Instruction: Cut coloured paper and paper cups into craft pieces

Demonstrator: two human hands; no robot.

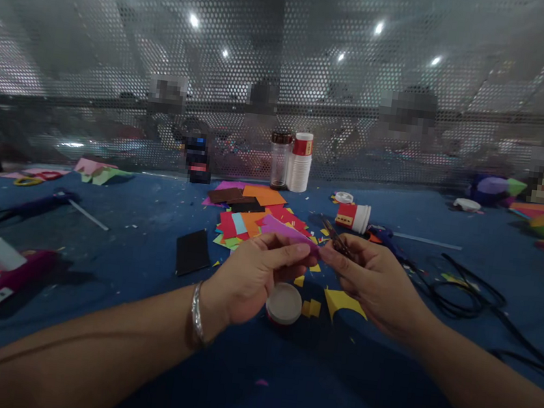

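Note:
Between thumb and fingers, my left hand [264,272] pinches a sheet of purple paper [283,229]. My right hand [372,274] is closed around a pair of scissors [339,239], whose blades point up and away from me. The right fingertips meet the near end of the purple paper. Below my hands stands an upturned paper cup [284,303], seen from its pale base. Yellow paper pieces [345,303] lie beside it. Past the hands, a pile of coloured paper [250,222] covers the tabletop.
A red and white cup [353,218] lies on its side. Behind are a clear bottle [279,162] and stacked paper cups [299,168]. Glue guns [386,237] sit on the blue table at both sides, a black cable [463,288] at right. A perforated metal screen [248,64] rises at the back.

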